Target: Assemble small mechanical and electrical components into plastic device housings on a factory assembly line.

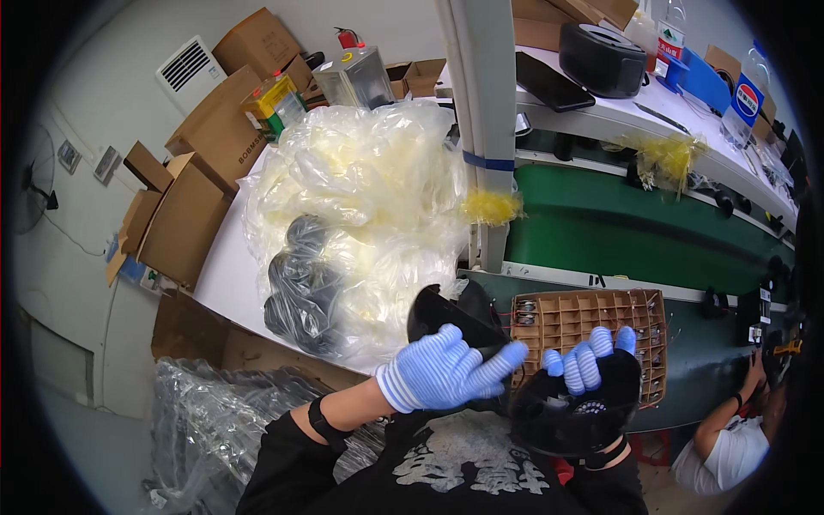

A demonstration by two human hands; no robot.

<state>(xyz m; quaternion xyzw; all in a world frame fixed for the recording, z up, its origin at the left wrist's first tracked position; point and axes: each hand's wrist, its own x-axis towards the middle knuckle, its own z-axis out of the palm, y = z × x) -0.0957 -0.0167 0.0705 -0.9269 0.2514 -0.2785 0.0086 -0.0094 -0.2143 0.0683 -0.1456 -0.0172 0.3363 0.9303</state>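
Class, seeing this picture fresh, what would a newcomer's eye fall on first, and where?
Probably the big, shiny heap of clear plastic on the white table, left of the grey post. Next, the blue-gloved left hand, lower centre, and right hand beside it, holding a black shell. Then the green belt at right.

pale post (482,94) blocking, room over belt (635,225)
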